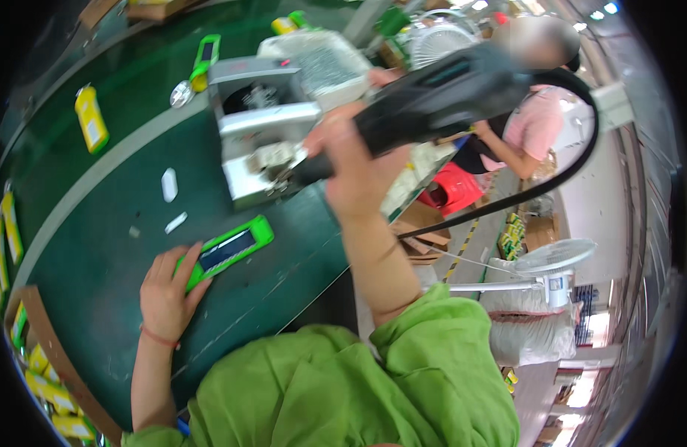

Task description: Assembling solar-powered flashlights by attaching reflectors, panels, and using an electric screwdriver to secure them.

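Observation:
My left hand [168, 290] grips one end of a flat green plastic case [263, 229] with a dark rectangular panel, lying on the green bench. My right hand [362, 167] is wrapped round a black electric screwdriver [440, 100], slightly blurred, with a thick black cable curving off to the right. The tool's tip points down-left at the front of a grey metal screw feeder [272, 123]. Whether the tip touches the feeder I cannot tell. A dark round bowl shows inside the feeder.
Two small white pieces [170, 185] lie on the bench [120, 261]. A yellow case [91, 119] and another green case [206, 56] lie further off. Behind the feeder stands a white tray [321, 63]. A cardboard edge [60, 357] borders the near left. A person in pink [537, 123] works at right.

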`<action>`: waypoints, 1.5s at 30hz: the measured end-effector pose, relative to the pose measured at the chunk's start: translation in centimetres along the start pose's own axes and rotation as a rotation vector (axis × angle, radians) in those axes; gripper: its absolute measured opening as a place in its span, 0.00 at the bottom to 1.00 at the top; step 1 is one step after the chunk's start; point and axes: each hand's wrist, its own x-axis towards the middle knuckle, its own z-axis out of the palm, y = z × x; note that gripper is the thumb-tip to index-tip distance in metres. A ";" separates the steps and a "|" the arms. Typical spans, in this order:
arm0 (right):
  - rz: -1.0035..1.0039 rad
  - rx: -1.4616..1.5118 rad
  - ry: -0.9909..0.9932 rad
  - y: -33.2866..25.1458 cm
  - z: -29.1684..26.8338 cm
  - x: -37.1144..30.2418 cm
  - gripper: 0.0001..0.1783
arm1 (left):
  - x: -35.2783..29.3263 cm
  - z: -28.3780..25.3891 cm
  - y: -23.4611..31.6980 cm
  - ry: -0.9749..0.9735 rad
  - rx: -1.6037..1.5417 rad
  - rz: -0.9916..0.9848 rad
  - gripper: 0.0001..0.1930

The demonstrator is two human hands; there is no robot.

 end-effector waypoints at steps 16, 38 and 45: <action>-0.103 -0.116 -0.042 1.9 1.0 -0.2 0.36 | 0.2 -0.2 -0.6 -0.025 -0.001 -0.006 0.31; -0.125 0.071 -0.051 3.0 1.0 0.2 0.25 | 0.2 0.3 -0.8 0.015 0.029 0.021 0.30; 0.075 0.010 -0.124 2.7 1.3 1.0 0.08 | 0.2 0.3 -0.8 0.016 0.054 0.026 0.28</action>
